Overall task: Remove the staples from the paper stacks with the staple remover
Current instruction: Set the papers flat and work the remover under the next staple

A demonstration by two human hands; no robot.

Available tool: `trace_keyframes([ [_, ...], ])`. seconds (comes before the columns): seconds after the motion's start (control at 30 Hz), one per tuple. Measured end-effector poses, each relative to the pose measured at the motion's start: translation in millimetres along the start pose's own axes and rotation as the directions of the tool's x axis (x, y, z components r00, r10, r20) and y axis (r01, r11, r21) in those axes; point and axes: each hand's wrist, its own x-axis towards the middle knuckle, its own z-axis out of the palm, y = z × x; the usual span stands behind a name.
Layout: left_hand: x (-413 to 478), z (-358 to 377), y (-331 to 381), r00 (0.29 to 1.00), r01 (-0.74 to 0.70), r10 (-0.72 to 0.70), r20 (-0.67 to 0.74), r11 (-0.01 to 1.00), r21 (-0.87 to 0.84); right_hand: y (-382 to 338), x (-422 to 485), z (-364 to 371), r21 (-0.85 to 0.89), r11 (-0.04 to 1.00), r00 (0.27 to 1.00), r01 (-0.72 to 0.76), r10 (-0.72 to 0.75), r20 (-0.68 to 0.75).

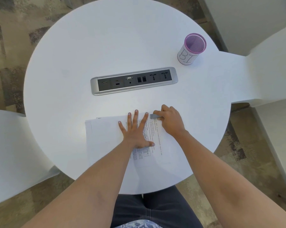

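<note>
White paper stacks (106, 137) lie on the near part of a round white table (73, 63), with printed text showing on the right sheets. My left hand (135, 130) lies flat on the paper, fingers spread, pressing it down. My right hand (170, 120) is closed around a grey staple remover (154, 116), whose tip sits at the far right corner of the paper, just beside my left index finger. No staple can be made out.
A silver and black socket panel (134, 80) is set into the table's middle. A purple mesh cup (191, 48) with a white paper label stands at the far right. White chairs (12, 145) flank the table on both sides.
</note>
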Motion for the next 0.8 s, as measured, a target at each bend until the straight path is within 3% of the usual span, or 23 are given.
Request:
trace_keyframes([
  [0.27, -1, 0, -1, 1.0, 0.001, -0.001, -0.014, 1.0, -0.002, -7, 10, -12, -0.205, 0.973, 0.993, 0.11, -0.101, 0.055],
  [0.47, -1, 0, -1, 1.0, -0.002, 0.002, -0.013, 1.0, 0.0, -24, 6, -10, -0.319, 0.945, 0.996, 0.076, -0.06, 0.058],
  [0.57, -1, 0, 0, 1.0, 0.002, -0.002, -0.009, 1.0, -0.002, -26, -2, -2, -0.236, 0.97, 0.999, -0.052, 0.053, -0.002],
  [0.67, -2, 0, -1, 1.0, 0.004, -0.004, -0.01, 1.0, -0.001, -27, -12, 8, -0.036, 0.976, 0.976, -0.213, 0.211, -0.06],
  [0.8, -2, 1, 0, 1.0, 0.0, 0.0, -0.014, 1.0, -0.008, -32, -21, 19, 0.301, 0.885, 0.918, -0.355, 0.391, -0.064],
])
